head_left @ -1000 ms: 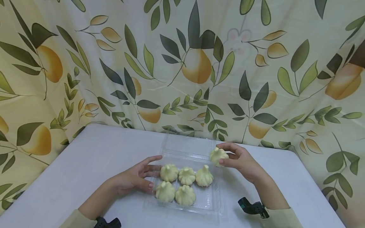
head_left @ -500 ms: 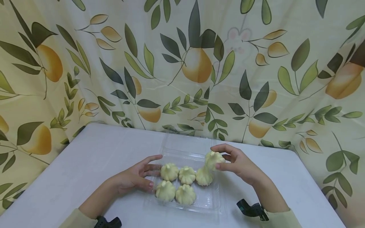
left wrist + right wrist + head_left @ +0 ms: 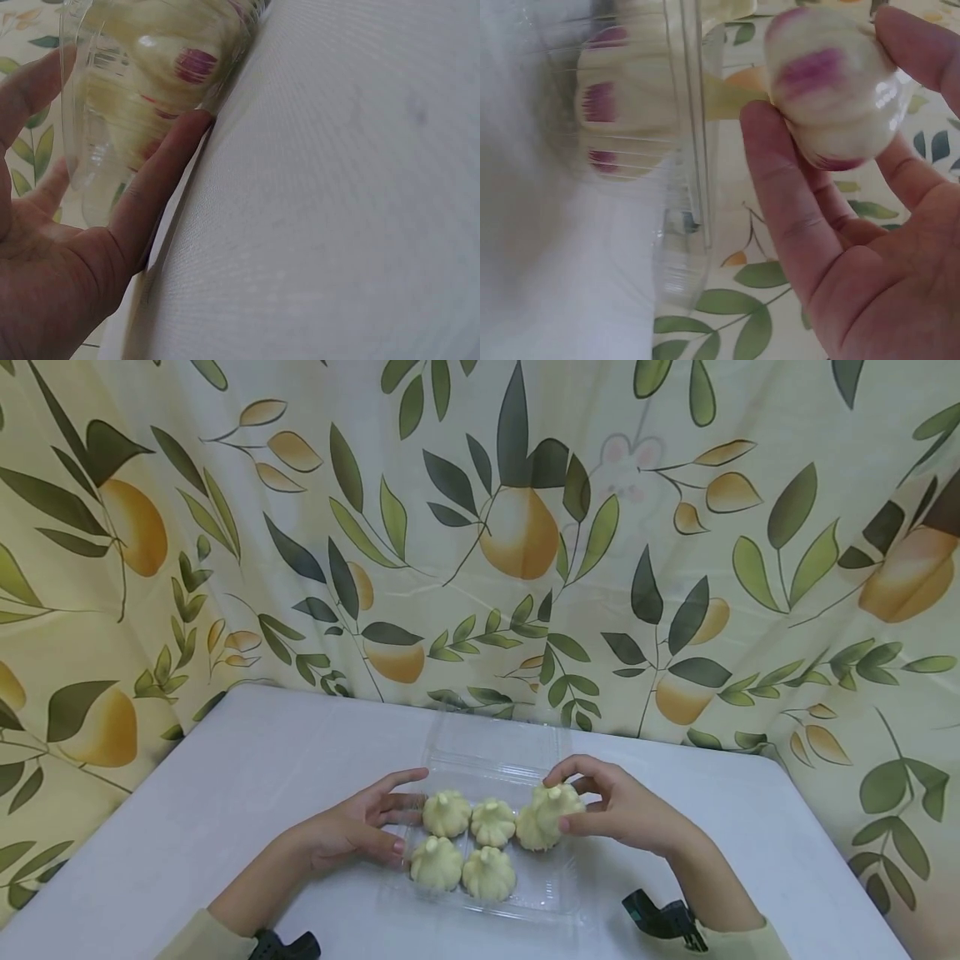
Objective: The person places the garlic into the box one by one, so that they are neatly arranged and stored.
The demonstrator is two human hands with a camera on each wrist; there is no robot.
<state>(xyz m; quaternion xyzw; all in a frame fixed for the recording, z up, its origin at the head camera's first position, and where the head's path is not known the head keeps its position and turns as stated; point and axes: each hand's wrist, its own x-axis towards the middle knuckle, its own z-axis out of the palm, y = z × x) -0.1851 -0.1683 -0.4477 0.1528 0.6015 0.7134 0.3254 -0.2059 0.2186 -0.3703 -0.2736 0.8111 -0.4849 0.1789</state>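
Note:
A clear plastic clamshell box (image 3: pixel 536 883) stands on the table, with several pale garlic bulbs (image 3: pixel 488 872) in its tray. My left hand (image 3: pixel 348 828) is at the box's left side, fingers spread; its thumb lies along the clear wall in the left wrist view. Above the tray's right part, my right hand (image 3: pixel 626 810) pinches a garlic bulb (image 3: pixel 562 802) between thumb and fingers. That bulb partly covers another one behind it. The right wrist view shows purple patches on the held bulb (image 3: pixel 847 97), which is apart from the box wall (image 3: pixel 694 142).
The box's lid (image 3: pixel 491 745) is folded back behind the tray, toward the curtain. A white table (image 3: pixel 277 752) extends around the box. Behind hangs a curtain (image 3: pixel 450 610) printed with fruit and leaves. Dark camera mounts (image 3: pixel 663 917) sit at both wrists.
My right hand has moved left, toward me and down with the garlic bulb, from the box's back right corner to above its right part. The left hand stays in place.

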